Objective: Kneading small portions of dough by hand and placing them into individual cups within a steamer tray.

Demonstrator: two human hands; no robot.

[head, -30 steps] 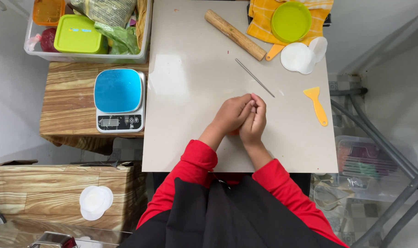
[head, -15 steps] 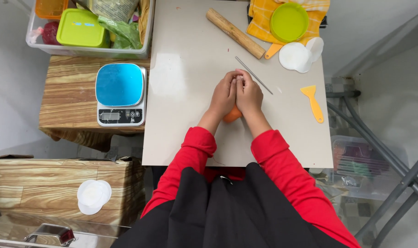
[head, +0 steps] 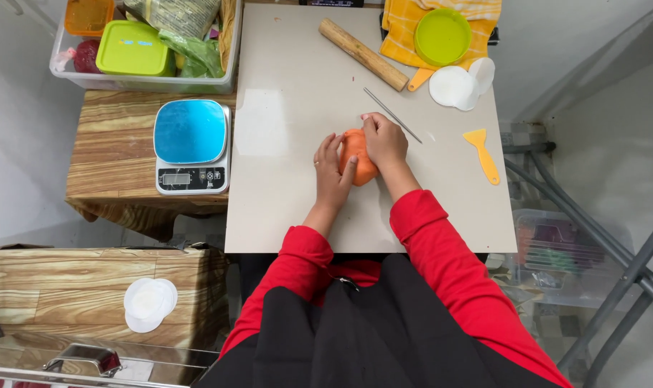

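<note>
Single head camera, looking straight down, moderately close above table [head: 297, 208]

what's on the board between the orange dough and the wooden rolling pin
In the head view, a thin metal rod lies slantwise between the orange dough and the rolling pin.

Left hand [head: 331, 171] is lying flat, fingers extended; right hand [head: 385, 141] is curling, pressing down; both red-sleeved forearms are reaching forward.

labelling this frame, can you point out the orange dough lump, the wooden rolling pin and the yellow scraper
orange dough lump [head: 360, 159], head view, on the bare part between the two hands
wooden rolling pin [head: 363, 54], head view, on the middle of its shaft
yellow scraper [head: 481, 153], head view, where blade meets handle
</note>
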